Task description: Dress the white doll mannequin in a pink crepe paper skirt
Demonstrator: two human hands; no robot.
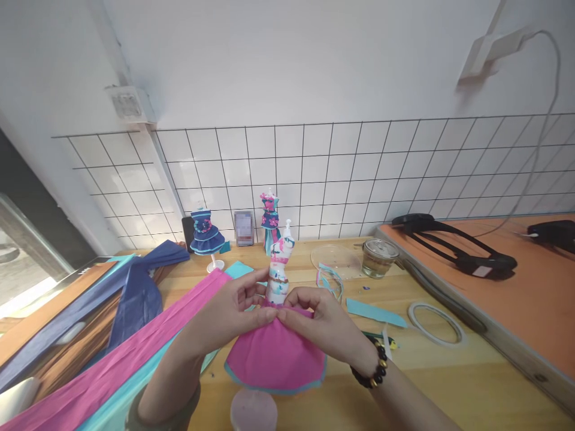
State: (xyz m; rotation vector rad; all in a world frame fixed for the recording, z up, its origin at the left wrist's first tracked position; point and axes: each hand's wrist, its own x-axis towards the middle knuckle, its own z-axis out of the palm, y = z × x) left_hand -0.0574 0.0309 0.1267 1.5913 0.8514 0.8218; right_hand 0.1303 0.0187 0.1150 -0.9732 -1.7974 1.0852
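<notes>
In front of me stands a small white dress form [278, 281], its torso patched with pink, teal and brown. Around its lower part hangs a pink skirt [278, 362] with a blue hem, flaring down over the tabletop. My left hand [236, 305] is at the form's left side, its thumb pressed on the skirt's waist and the other fingers curled by the torso. From the right, my right hand [317, 314] pinches the waist's front edge between thumb and fingers. The two thumbs almost meet at the front. A bead bracelet [375, 365] circles my right wrist.
Two dressed mini forms, one in blue ruffles [206, 233] and one in blue and pink [270, 218], stand by the wall. Long fabric strips [126, 347] cover the left side. A glass jar [380, 258], a tape roll [438, 323] and a blue strip [376, 312] lie right; a pink-white tub [254, 412] is near.
</notes>
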